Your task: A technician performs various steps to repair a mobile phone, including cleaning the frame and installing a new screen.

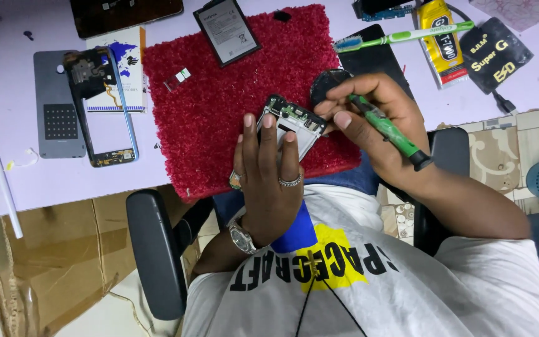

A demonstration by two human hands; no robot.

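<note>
My left hand [268, 178], with rings and a wristwatch, grips an opened phone body [294, 122] from below, its circuit board end pointing up. My right hand [375, 115] holds a green-handled screwdriver [389, 131], with its tip end down at the phone's top right corner. Both hands hover over the near edge of a red shaggy mat [219, 93].
A black phone battery [226, 31] lies on the mat's far edge, small parts [177, 77] at its left. A phone back cover [57, 103] and frame [104, 106] lie left. A green toothbrush [400, 36], glue tube [442, 40] and black pouch [494, 53] sit at the far right. Chair armrests [154, 249] flank me.
</note>
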